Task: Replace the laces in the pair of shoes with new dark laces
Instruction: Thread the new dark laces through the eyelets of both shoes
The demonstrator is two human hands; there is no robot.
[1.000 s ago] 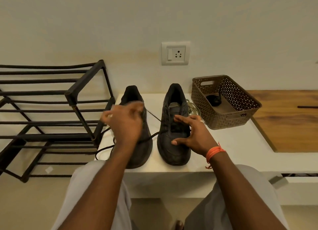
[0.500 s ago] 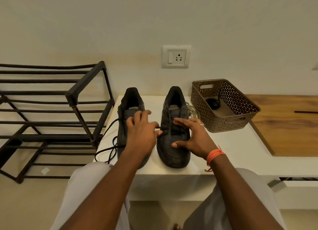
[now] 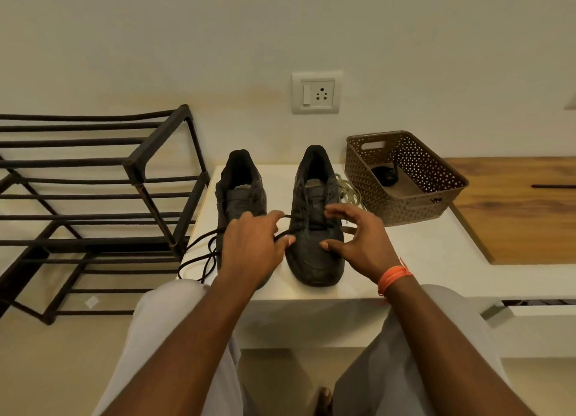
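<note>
The left hand (image 3: 252,247) pinches a dark lace (image 3: 282,235) between thumb and curled fingertips, just at 9 o'clock of the right-hand shoe (image 3: 314,244), which I judge lets it feed or draw the lace end across that shoe's lower eyelets. The right hand (image 3: 363,244) has its fingers spread and lightly bent, thumb low and index high, bracketing the shoe's 3 o'clock flank; it looks like a steadying hold so the shoe does not slide while the lace is pulled, though whether the fingertips actually press the upper or hover just off it cannot be told. The rest of the dark lace trails out at 9 o'clock in loose loops (image 3: 202,259) over the white ledge (image 3: 405,259) and its edge, slack left free for threading. The other shoe (image 3: 241,191) stands just beside, its toe hidden under the left hand and wrist; I cannot tell if it carries any lace. A pale bundle, probably the removed old laces (image 3: 347,191), lies at 2 o'clock between the shoe and a brown perforated basket (image 3: 414,210), parked out of the way. Something dark sits in the basket, too dim to identify. A black metal rack (image 3: 93,197) at 9 o'clock is cut off by the frame. The lace tip itself is hidden within the pinch.
</note>
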